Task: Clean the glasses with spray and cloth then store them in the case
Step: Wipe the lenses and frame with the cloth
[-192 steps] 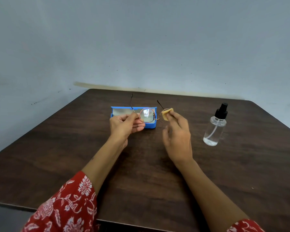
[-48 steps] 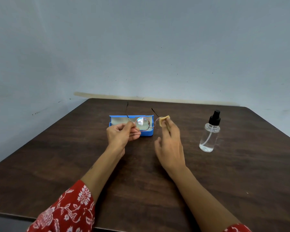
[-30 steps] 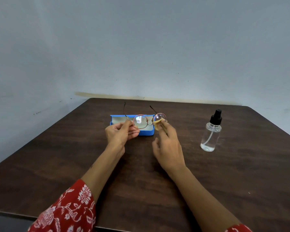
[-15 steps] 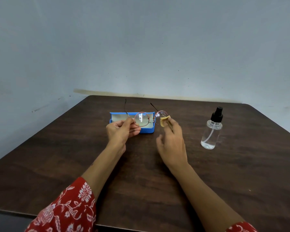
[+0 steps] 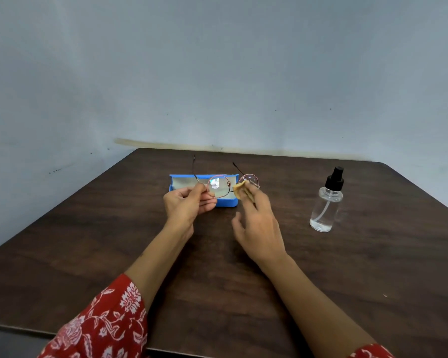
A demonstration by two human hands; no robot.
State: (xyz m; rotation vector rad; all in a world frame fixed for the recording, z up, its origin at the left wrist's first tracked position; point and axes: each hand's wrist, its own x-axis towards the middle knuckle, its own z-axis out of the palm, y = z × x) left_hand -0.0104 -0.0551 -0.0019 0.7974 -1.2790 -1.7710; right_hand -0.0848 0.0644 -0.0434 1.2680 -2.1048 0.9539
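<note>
Over the table (image 5: 88, 241), right hand (image 5: 259, 223) presses cloth (image 5: 239, 188) to glasses (image 5: 219, 186).

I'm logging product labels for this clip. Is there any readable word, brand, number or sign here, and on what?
None can be read.
Spray bottle: clear, no label visible.
Blue case: no print visible.
Glasses and yellow cloth: no marking visible at this size.

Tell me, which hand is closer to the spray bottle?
The right hand. It is wiping the glasses just left of the spray bottle, while the left hand grips the frame farther left.
</note>
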